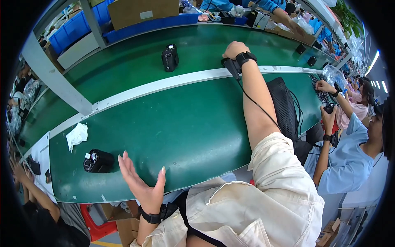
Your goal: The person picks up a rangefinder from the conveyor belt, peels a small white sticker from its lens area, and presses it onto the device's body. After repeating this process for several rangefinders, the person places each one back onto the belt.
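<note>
My left hand point(144, 187) hovers over the near edge of the green table point(177, 119), palm up, its fingers and thumb apart and nothing in it. Close to its fingertips, on the left, a black rounded device point(101, 161) with a pale, wired end lies on the table. Stretched far forward past the white rail point(164, 85), my right hand point(235, 50) is over the green strip beyond. Its fingers are curled under, so whatever they hold is hidden. Left of it, a second black device point(169, 58) stands on that strip, apart from the hand.
A crumpled white tissue point(77, 136) and a white sheet point(41, 158) lie at the left. A black mesh bag point(283, 107) sits beside my right arm. A white post point(57, 74) rises at left; blue bins point(152, 25) line the back. A co-worker in light blue point(347, 152) works at right.
</note>
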The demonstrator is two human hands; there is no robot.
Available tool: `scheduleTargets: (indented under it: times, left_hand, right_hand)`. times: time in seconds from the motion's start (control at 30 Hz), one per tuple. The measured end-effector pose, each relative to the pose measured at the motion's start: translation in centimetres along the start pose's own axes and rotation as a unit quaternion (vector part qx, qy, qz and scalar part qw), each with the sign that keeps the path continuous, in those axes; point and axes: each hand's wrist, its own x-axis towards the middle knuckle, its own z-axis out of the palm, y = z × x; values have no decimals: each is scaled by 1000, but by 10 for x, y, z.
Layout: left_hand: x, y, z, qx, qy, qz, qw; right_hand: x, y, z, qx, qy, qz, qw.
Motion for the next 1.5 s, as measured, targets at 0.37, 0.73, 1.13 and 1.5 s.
scheduleTargets:
  times: [0.37,0.73,1.13,1.5]
  left_hand:
    - [-2,-2,-7,26,-22,-5,999]
    - [9,3,-18,-217,-49,-96,970]
    - [0,-4,-16,-216,-41,-108,969]
    - [1,-8,-12,-41,13,2,999]
  right_hand:
    - [-114,-90,-44,542,-411,-349,645]
    - [-261,-177,16,322,-573,-424,623]
    - [-268,-162,-8,344,-140,-712,596]
    - [-259,-167,-3,286,-111,-750,586]
